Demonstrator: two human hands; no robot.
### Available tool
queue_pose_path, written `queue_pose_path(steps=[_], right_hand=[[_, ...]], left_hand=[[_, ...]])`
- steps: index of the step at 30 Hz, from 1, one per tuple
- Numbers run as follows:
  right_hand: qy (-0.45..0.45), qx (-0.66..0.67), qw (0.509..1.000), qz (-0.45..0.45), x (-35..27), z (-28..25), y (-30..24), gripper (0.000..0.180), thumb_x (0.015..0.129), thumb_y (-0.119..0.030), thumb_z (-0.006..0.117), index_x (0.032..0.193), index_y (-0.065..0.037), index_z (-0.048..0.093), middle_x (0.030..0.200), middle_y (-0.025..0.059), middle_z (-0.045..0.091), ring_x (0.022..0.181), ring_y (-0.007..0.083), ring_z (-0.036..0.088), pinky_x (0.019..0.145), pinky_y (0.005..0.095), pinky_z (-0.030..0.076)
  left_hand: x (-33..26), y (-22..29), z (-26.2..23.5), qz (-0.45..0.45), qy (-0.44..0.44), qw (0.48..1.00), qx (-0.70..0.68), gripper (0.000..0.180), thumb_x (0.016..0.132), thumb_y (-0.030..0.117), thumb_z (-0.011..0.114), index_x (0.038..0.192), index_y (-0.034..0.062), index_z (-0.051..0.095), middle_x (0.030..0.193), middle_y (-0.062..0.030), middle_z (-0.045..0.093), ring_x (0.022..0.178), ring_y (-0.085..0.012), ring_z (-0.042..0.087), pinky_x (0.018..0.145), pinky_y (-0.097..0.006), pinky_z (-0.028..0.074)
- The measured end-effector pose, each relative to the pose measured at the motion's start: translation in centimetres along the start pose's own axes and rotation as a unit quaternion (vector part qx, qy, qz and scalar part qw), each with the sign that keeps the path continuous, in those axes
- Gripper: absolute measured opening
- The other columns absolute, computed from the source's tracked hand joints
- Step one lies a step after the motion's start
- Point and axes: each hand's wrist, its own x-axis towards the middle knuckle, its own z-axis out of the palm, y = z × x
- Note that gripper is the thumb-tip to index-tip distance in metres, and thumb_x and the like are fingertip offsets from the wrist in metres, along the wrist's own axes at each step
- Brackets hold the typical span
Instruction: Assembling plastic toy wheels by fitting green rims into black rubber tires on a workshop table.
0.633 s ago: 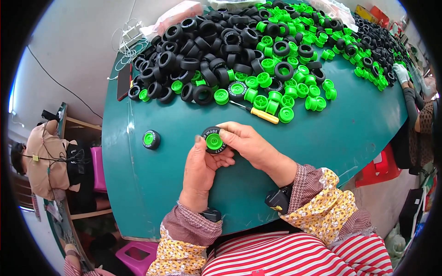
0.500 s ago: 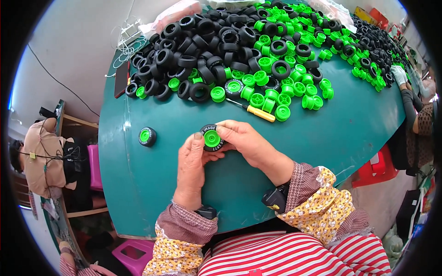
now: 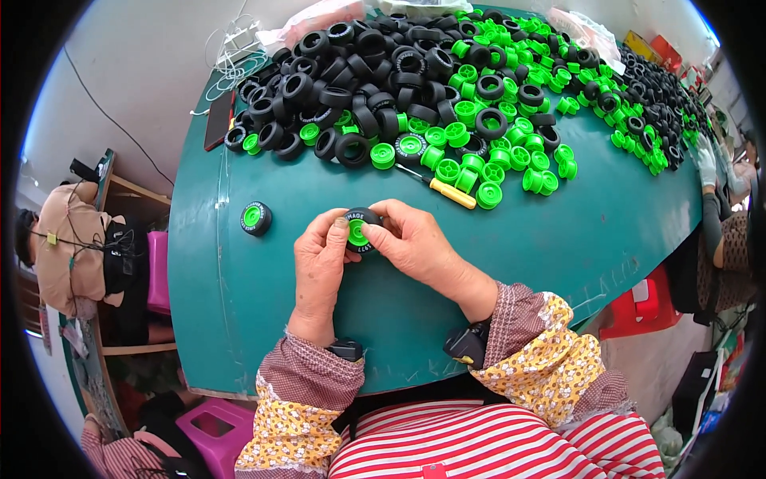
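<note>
Between my two hands is a small toy wheel (image 3: 358, 232), a black rubber tire with a bright green rim seated in it, its green face turned up toward me. My left hand (image 3: 321, 257) is closed on its left side, thumb on the tire's edge. From the right, my right hand (image 3: 415, 243) grips it too, with the thumb pressing near the green rim. The fingers beneath the wheel are partly hidden. A second wheel (image 3: 255, 218), also black with a green rim, rests on the green table (image 3: 263, 319) to the left of my hands.
A large heap of black tires (image 3: 351, 149) and loose green rims (image 3: 489, 195) covers the far table. A screwdriver (image 3: 453, 193) with a yellow handle lies at its near edge. A dark phone (image 3: 219, 121) lies far left. Other people sit at left and right; one gloved hand (image 3: 706, 162) shows.
My hands and the held wheel have shifted slightly left. My right thumb has moved from the tire's upper edge down toward the green rim. The whole view has shifted a little.
</note>
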Motion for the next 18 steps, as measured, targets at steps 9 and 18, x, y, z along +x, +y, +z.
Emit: queue_pose_path(steps=[9,18], right_hand=[[0.166,-0.42,0.873,-0.185,-0.2,-4.5,-2.0,0.033,0.073,-0.021,0.064,0.098,-0.001,0.054,0.083,0.0109,0.056,0.076,0.0272,0.056,0.065,0.0363,0.046],[0.172,-0.612,0.752,-0.175,-0.4,-5.7,-1.0,0.024,0.069,-0.015,0.064,0.088,-0.004,0.056,0.091,0.0095,0.053,0.085,0.0264,0.052,0.07,0.0372,0.045]], left_hand=[[1.2,0.2,-4.3,0.087,-0.042,0.924,0.371,0.021,0.078,0.023,0.06,0.084,0.0035,0.064,0.069,-0.0127,0.058,0.052,-0.0193,0.053,0.05,-0.03,0.043],[1.6,1.0,-6.7,0.233,0.046,0.889,0.39,0.033,0.076,0.024,0.063,0.099,0.0004,0.059,0.096,-0.0123,0.06,0.086,-0.0228,0.057,0.077,-0.031,0.044]])
